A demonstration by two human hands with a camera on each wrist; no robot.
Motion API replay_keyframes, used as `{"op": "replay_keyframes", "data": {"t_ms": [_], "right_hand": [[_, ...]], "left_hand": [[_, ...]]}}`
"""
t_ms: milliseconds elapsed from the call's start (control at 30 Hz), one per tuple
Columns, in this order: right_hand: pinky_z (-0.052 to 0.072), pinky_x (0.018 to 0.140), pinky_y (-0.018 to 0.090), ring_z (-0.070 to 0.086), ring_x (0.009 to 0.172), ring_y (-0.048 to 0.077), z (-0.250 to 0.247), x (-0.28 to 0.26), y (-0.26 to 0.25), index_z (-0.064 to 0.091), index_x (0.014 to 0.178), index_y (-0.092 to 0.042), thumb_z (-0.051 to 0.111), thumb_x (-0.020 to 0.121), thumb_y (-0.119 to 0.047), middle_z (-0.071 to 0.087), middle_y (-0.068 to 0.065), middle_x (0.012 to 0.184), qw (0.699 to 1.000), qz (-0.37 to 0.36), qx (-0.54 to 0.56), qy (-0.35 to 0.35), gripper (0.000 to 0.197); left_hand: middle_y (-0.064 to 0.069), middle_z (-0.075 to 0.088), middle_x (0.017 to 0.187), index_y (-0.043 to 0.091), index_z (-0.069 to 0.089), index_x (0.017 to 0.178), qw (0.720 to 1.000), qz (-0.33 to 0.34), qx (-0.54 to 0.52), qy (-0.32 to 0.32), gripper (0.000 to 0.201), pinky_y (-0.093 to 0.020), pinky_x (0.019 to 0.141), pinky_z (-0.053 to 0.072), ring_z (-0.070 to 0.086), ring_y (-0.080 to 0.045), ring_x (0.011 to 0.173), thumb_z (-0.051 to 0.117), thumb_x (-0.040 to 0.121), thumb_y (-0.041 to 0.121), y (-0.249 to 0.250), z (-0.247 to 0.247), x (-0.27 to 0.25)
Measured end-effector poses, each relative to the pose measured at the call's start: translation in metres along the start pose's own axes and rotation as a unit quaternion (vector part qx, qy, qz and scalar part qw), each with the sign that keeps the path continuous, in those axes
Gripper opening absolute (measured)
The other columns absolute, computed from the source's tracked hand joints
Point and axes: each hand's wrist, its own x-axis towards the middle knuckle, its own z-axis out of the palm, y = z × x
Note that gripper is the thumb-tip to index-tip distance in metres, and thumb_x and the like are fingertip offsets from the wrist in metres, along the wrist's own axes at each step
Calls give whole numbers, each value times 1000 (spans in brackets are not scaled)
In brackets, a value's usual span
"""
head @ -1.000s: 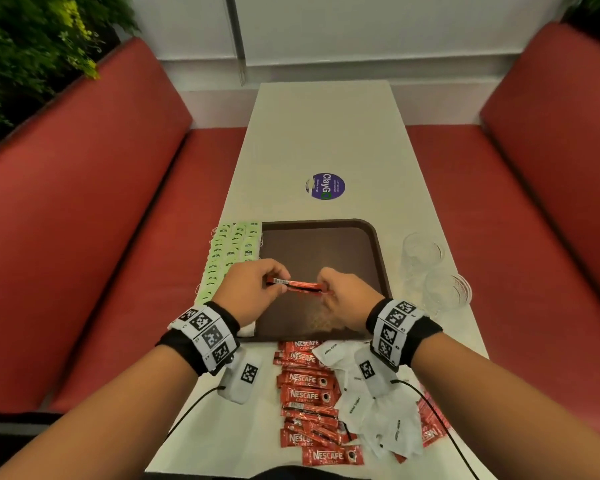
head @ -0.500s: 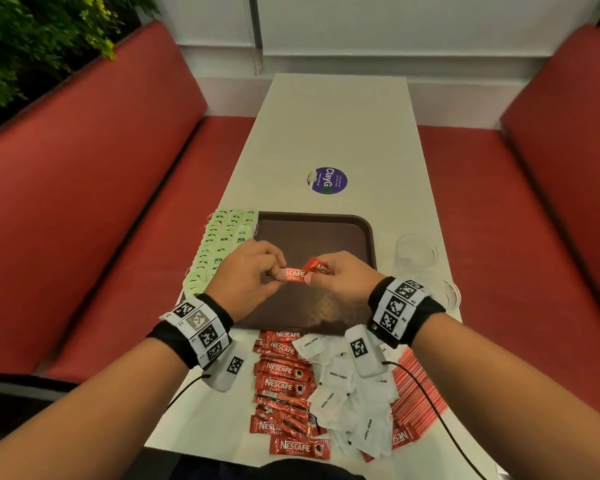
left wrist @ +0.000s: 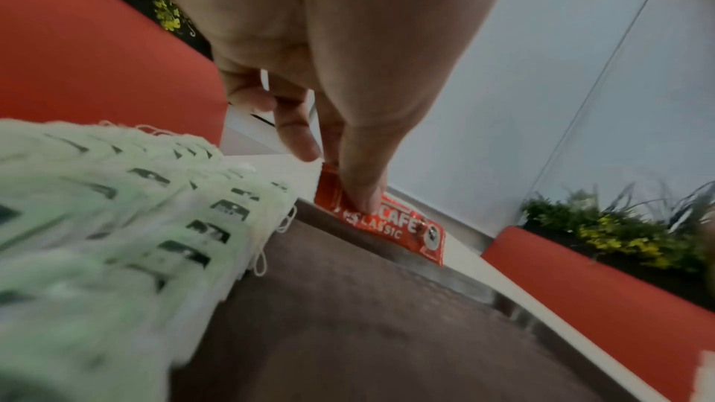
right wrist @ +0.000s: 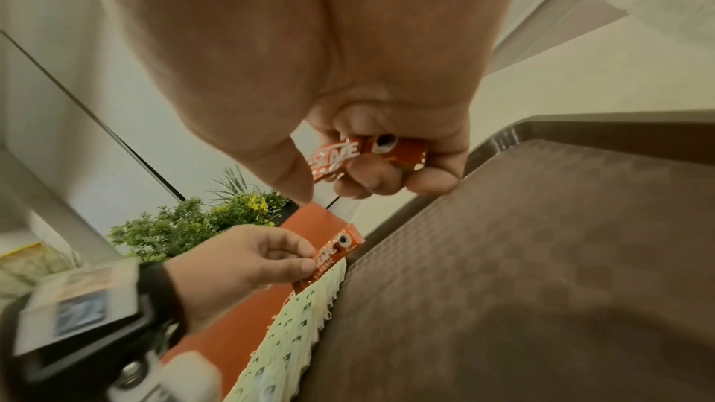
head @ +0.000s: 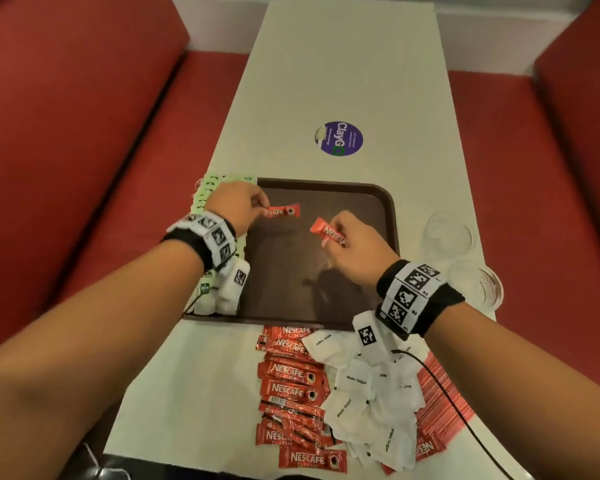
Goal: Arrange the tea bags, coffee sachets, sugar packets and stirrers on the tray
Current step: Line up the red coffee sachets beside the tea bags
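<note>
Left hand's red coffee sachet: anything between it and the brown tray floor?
Nothing visible. The left hand pinches the red Nescafe coffee sachet over bare floor of the brown plastic tray. The pale green tea bags lie along the left edge, beside it; the right hand holds its own sachet apart.

Both forearms outstretched, L hand [head: 237, 207] & R hand [head: 355, 251] apart, fingers [left wrist: 298, 136] each in a pinch
</note>
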Motion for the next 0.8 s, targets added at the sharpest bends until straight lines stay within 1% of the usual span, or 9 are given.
{"op": "replay_keyframes", "data": {"t_ms": [67,133,233,300,433,500,633,733,800], "right_hand": [[42,58,24,58,68,14,1,7,5,50,102,-18,56,97,-25,62,-1,80,1000,1,-9,10,10],[37,55,20,55,65,11,2,12,8,52,102,-17,56,97,-25,59,-5,78,1000,3,-5,16,10],[40,58,22,55,68,10,6,17,8,53,104,-18,56,98,-25,59,-5,81,1000,4,3,18,10],[42,60,25,55,68,10,8,17,8,53,103,-18,56,98,-23,60,-4,82,1000,1,14,16,8],[46,64,29,57,67,12,10,16,6,53,97,-21,57,98,-21,62,-4,80,999,-8,31,15,5],[54,67,33,64,66,14,10,16,6,55,95,-20,58,97,-18,69,-1,78,998,-9,67,14,4],[53,67,26,67,64,5,5,20,4,58,97,-21,58,98,-16,72,-2,73,997,-7,76,3,5],[52,69,31,66,68,12,3,27,6,54,96,-21,54,100,-21,69,-3,75,1000,-4,20,1,3],[45,65,30,62,64,11,3,29,8,52,96,-19,50,101,-22,69,-3,75,1000,5,4,-17,7]], "left_hand": [[10,68,84,32,69,82,1000,-8,25,0,11,-30,78,51,65,-17,86,77,83,25,-4,8,31],[10,69,86,33,68,79,999,-10,48,2,12,-33,82,53,67,-18,88,79,82,28,-4,13,57],[9,71,95,34,69,80,994,-15,112,-6,9,-41,95,45,63,-23,101,77,83,35,-2,20,85],[9,69,97,34,70,85,987,-16,160,-6,7,-44,97,37,56,-26,109,76,83,38,-1,23,96],[5,67,103,33,68,87,979,-23,201,3,11,-45,97,34,48,-28,115,76,83,39,0,25,108],[5,68,104,33,66,87,980,-24,196,-5,13,-45,98,33,48,-28,116,77,82,39,1,23,108],[6,68,102,32,66,93,987,1,163,8,14,-45,99,34,50,-27,115,69,87,45,8,14,99],[5,70,98,29,69,97,996,72,41,41,25,-41,94,45,60,-23,102,58,92,51,23,1,77],[5,71,91,26,72,97,989,139,-51,4,30,-32,83,48,63,-16,89,58,94,52,35,-6,52]]}}
